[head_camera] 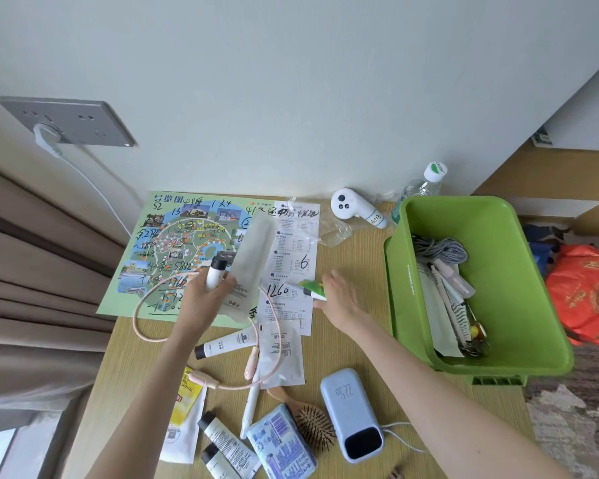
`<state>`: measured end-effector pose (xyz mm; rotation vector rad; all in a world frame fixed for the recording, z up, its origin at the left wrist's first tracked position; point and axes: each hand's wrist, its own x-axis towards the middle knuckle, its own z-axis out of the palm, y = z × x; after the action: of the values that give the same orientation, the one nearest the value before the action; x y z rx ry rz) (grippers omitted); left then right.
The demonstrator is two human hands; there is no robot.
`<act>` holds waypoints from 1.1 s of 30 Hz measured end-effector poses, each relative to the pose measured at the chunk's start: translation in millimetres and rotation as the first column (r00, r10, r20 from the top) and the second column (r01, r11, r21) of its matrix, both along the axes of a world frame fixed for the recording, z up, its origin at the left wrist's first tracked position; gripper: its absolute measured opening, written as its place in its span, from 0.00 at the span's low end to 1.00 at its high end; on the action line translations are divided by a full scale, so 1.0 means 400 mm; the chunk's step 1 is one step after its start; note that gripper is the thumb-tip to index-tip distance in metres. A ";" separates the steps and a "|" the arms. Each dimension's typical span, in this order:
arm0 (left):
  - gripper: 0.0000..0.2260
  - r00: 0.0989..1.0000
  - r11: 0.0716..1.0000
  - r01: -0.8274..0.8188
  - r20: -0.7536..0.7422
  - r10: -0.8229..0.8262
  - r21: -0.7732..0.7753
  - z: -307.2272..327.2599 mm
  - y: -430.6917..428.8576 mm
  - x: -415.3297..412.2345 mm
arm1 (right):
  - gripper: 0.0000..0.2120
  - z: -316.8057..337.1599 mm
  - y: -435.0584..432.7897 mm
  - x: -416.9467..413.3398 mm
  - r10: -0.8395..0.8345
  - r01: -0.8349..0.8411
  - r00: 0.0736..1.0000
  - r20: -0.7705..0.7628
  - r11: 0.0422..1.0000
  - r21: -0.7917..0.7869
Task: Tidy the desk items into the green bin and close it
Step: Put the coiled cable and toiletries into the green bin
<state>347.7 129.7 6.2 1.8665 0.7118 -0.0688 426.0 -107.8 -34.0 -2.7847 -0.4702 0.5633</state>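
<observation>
Green bin [519, 271] sits open at the right of the tabletop [357, 344], cords and pens inside. Left hand [211, 296] grips a white bottle [217, 275] and a clear pouch [253, 250]; right hand [343, 299] pinches a green tube [312, 288]. Still the collecting step, likely; next, carry it all over the bin and drop.

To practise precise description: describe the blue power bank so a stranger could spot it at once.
Find the green bin on the desk. Nearer the person, left of its front corner, lies the power bank beside a wooden hairbrush. Only it is a pale blue rounded slab with a dark window.
</observation>
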 end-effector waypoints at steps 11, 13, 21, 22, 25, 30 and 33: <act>0.03 0.993 0.958 -0.001 0.116 0.036 -0.286 0.096 -0.100 -0.032 | 0.06 0.213 -0.051 -0.030 -0.212 0.265 0.964 -0.162 0.831 0.489; 0.03 0.988 0.944 0.030 0.155 0.023 -0.328 0.125 -0.139 -0.022 | 0.07 0.290 -0.101 -0.028 -0.282 0.333 0.942 -0.180 0.741 0.583; 0.10 0.969 0.920 0.157 0.236 -0.073 -0.359 0.232 -0.305 0.034 | 0.07 0.370 -0.355 0.033 -0.730 0.571 0.678 -0.089 0.445 0.690; 0.10 0.968 0.921 0.164 0.235 -0.082 -0.354 0.240 -0.325 0.038 | 0.06 0.355 -0.378 0.040 -0.757 0.602 0.647 -0.094 0.431 0.672; 0.11 0.969 0.915 0.180 0.226 -0.101 -0.360 0.254 -0.375 0.045 | 0.07 0.301 -0.398 0.053 -0.756 0.682 0.636 -0.157 0.455 0.573; 0.11 0.971 0.927 0.181 0.208 -0.116 -0.329 0.261 -0.429 0.046 | 0.13 0.236 -0.366 0.056 -0.602 0.675 0.738 -0.306 0.666 0.318; 0.09 0.969 0.930 0.200 0.205 -0.140 -0.307 0.261 -0.448 0.047 | 0.12 0.233 -0.370 0.052 -0.469 0.559 0.807 -0.358 0.802 0.211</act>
<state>366.5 -49.5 110.4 1.5871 0.3838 -0.1208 446.8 -255.9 59.3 -2.3208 0.2593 0.6759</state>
